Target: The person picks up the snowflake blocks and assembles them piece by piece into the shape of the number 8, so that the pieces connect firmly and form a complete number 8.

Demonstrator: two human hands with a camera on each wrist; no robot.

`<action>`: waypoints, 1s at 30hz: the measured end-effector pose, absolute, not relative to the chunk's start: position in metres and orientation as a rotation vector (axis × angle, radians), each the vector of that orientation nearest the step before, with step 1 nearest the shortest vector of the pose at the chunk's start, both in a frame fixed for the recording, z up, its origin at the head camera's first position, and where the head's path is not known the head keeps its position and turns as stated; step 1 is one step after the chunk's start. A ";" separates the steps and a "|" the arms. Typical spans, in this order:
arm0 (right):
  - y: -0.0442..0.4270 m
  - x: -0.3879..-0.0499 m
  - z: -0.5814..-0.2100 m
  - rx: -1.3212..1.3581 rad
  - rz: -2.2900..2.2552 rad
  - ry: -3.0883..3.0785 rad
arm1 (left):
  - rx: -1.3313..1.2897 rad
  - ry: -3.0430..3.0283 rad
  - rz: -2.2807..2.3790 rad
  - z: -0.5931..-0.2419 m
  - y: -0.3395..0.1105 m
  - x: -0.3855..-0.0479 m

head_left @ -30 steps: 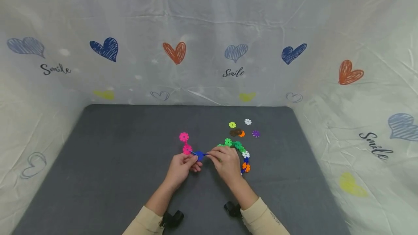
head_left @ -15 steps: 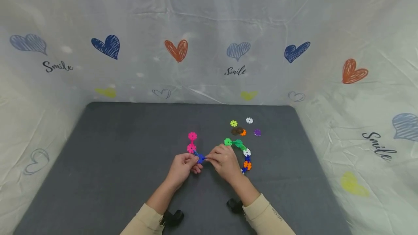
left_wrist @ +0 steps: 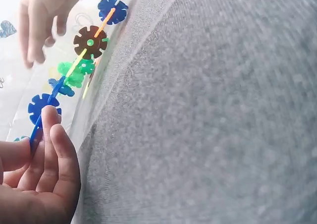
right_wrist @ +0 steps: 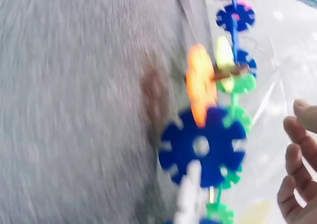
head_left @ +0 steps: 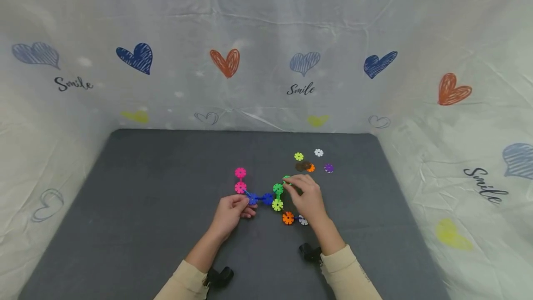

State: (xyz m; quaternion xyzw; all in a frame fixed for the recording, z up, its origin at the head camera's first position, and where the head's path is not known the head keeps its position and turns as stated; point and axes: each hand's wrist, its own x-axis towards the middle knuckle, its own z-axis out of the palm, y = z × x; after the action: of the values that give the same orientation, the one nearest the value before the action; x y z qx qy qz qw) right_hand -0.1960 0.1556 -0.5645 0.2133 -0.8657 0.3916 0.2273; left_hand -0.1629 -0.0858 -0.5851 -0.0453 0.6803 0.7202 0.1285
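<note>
My left hand (head_left: pixel 233 209) pinches a blue notched plastic disc (head_left: pixel 252 198) between thumb and fingers. That disc belongs to a chain of interlocking discs. Two pink discs (head_left: pixel 240 187) stand beyond it, and another blue disc (head_left: pixel 268 198) joins on its right. Farther along are green (head_left: pixel 278 189), yellow-green (head_left: pixel 277 205), orange (head_left: pixel 288 218) and white (head_left: pixel 303 219) ones. My right hand (head_left: pixel 309 198) hovers over the chain's right part, hiding some of it. In the right wrist view its loosely bent fingers (right_wrist: pixel 294 157) hold nothing, beside a large blue disc (right_wrist: pixel 183 147).
Loose discs lie at the back right of the grey table (head_left: pixel 166 165): a yellow-green one (head_left: pixel 299 156), a white one (head_left: pixel 319 152), a purple one (head_left: pixel 329 168), and brown ones (head_left: pixel 303 166) overlapping an orange one (head_left: pixel 311 168). A patterned cloth (head_left: pixel 258 27) hangs behind.
My right hand has let go of the blue piece it pinched beside my left hand and moved right. More of the chain's middle now shows between the hands. My left hand keeps its hold.
</note>
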 end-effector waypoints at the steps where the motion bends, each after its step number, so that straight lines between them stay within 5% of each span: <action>1: 0.159 -0.196 -0.563 0.555 1.096 -2.393 | -0.147 1.976 2.100 -0.586 -0.086 -0.163; 19: 0.180 -0.196 -0.557 0.303 1.104 -2.715 | -0.209 2.139 1.729 -0.584 -0.088 -0.166; 30: 0.262 -0.244 -0.556 -0.426 1.043 -2.892 | -0.395 2.480 1.570 -0.572 -0.126 -0.201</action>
State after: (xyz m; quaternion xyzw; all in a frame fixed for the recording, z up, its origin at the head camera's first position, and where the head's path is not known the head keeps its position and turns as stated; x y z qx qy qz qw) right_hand -0.2438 0.2621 -0.5562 -0.1374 -0.9316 0.3359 0.0188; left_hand -0.2011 -0.1263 -0.5716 -0.1329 0.8340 0.5279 0.0901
